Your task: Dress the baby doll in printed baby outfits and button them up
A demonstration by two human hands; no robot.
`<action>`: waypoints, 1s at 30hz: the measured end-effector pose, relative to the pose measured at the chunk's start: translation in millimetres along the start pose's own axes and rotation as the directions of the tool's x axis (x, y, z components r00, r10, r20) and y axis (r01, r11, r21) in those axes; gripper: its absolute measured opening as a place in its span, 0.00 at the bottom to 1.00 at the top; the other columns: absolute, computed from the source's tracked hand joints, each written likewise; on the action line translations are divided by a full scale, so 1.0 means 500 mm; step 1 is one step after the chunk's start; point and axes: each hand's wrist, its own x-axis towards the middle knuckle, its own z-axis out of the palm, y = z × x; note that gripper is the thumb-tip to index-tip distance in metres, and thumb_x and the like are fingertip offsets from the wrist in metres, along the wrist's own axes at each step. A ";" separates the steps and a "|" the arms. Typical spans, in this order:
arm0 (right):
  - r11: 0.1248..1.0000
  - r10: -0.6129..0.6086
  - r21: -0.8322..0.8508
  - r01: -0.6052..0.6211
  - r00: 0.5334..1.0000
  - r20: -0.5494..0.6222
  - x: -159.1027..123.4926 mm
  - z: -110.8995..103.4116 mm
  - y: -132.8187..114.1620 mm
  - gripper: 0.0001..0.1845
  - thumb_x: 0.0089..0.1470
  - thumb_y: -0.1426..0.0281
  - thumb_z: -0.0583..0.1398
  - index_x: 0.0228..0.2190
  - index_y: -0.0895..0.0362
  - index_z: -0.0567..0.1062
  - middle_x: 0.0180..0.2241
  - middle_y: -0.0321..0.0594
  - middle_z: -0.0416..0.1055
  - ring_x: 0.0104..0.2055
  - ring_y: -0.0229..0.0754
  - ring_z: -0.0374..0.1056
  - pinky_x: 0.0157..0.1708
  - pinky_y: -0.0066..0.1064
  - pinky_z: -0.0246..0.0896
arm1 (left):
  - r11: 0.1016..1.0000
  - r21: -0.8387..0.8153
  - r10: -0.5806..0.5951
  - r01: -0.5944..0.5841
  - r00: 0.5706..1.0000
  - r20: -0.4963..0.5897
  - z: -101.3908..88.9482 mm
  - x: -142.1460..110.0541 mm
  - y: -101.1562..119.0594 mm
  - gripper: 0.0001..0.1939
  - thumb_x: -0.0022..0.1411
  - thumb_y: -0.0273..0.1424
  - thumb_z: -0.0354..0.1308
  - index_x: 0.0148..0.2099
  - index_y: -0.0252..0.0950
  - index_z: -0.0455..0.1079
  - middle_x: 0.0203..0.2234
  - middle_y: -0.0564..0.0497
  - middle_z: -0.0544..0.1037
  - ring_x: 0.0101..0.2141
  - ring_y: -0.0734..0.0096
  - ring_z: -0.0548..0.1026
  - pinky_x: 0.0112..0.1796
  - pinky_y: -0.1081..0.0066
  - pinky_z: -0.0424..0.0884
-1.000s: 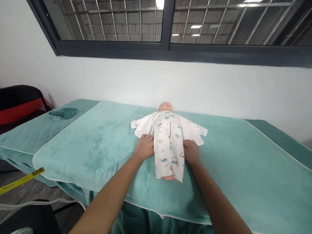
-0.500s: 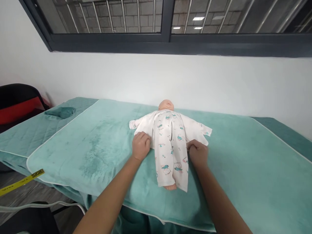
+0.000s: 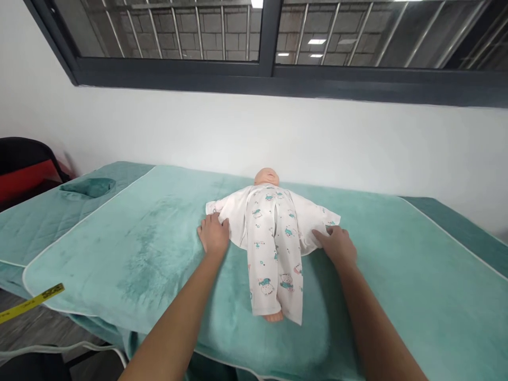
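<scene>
A baby doll (image 3: 266, 176) lies on its back on the green bed cover, its head toward the wall. Over its body and legs are white printed baby clothes (image 3: 266, 254), with both sleeves spread out sideways and a bare foot showing at the lower end. My left hand (image 3: 214, 234) rests at the edge of the left sleeve near its cuff, thumb and fingers apart. At the other sleeve, my right hand (image 3: 339, 246) touches the lower edge by the cuff, its thumb spread away from the fingers. The undersides of both hands are hidden.
The green cover (image 3: 170, 211) spans the bed against a white wall, below a dark-framed window (image 3: 166, 73). A face-hole cushion (image 3: 89, 188) lies at the left end. Further left stands a black and red chair (image 3: 27, 172). Yellow tape (image 3: 32, 303) juts in at lower left.
Both hands have let go of the garment's sides and moved outward to the sleeve ends, their fingers opening. The sleeve fabric lies flatter. The view has shifted slightly.
</scene>
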 end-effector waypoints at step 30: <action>0.651 -0.650 -0.144 0.746 0.645 0.403 0.031 0.071 -0.424 0.14 0.60 0.66 0.52 0.43 0.56 0.74 0.52 0.45 0.71 0.55 0.48 0.64 0.51 0.36 0.58 | 0.990 -0.144 -0.005 -0.006 0.997 -0.073 0.010 0.000 -0.010 0.19 0.70 0.37 0.41 0.47 0.35 0.71 0.35 0.42 0.79 0.40 0.55 0.76 0.45 0.59 0.63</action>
